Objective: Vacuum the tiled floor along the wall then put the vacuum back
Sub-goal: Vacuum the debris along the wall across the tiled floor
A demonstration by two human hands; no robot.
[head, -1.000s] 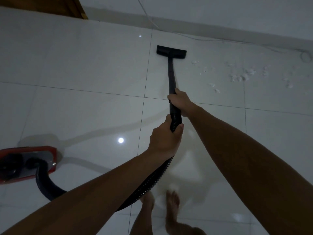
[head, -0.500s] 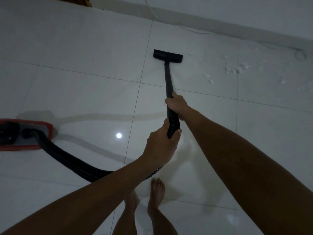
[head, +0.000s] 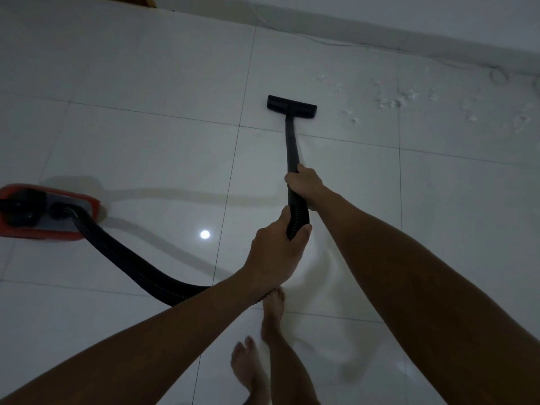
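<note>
Far left: red vacuum body parked on the tiled floor, black hose curling from it across the tiles toward the middle. Mid-frame: left hand wrapped round the ribbed end of the hose, clenched on it. Just above: right hand gripping the black wand further down its length. Up the wand: flat nozzle resting on the floor, short of the wall. Right of the nozzle: white scraps of debris scattered across the tiles near the wall, well apart from the nozzle and not yet picked up. Along the foot of the wall: a thin cord, possibly the vacuum's own lead, though too dim to tell. Bottom centre: bare feet on the tiles. Judged from this: vacuuming under way, tiles left of the nozzle looking clean, the mess to the right left to do, and putting the vacuum back not yet begun.
</note>
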